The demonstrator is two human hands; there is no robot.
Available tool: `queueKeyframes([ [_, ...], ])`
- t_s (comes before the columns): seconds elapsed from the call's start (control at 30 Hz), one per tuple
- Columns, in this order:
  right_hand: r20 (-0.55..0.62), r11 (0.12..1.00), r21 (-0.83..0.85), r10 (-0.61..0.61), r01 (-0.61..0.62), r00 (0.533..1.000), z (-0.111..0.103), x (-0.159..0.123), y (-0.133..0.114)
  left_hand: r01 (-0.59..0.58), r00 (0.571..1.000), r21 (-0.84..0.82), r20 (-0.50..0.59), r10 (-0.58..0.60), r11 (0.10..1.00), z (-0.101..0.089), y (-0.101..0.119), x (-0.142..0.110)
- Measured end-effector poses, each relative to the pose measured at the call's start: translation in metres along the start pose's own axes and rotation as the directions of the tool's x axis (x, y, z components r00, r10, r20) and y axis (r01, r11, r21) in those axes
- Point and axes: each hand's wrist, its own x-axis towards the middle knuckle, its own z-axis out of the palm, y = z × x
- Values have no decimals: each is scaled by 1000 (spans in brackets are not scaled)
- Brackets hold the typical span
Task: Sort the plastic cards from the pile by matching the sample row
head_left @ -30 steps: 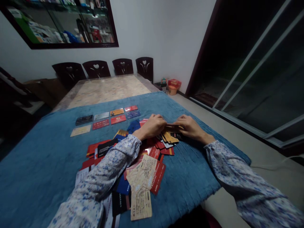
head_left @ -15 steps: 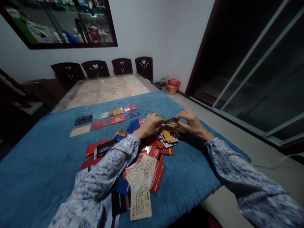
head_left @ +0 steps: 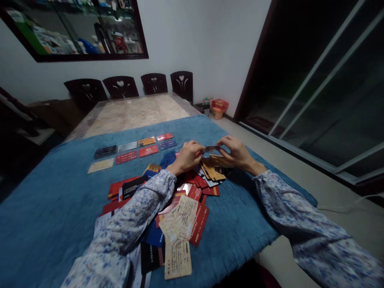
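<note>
Thin dim card point(head_left: 211, 148), print unreadable, pinched by left hand point(head_left: 189, 156) and right hand point(head_left: 236, 153)

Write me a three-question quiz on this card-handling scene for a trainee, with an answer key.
1. Multiple choice: which card lies nearest the camera side of the black card in the laid-out rows?
A) the blue card
B) the cream card
C) the green card

2. True or false: the left hand and the right hand both hold the raised card.

3. Fill in the colour: in the far row, the card between the silver card and the red card is ____.

Key: 1 B; 2 true; 3 orange.
</note>
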Motion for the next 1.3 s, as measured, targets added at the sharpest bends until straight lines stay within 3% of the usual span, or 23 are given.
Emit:
queueKeyframes([
  [0.33,-33,975,-189,-122,114,992,6,16,-8,-1,977,-34,-213,-6,999,2,-6,-1],
  [0.63,100,902,-373,-193,217,976,9,29,-15,-27,951,-76,-310,2,997,4,-11,2],
  [0.9,187,863,-433,-197,261,962,15,40,-21,47,958,-44,-281,-57,998,6,-19,6],
  [1.3,196,925,-336,-119,181,973,33,45,-9,279,953,42,-133,-271,959,-2,-33,9],
])
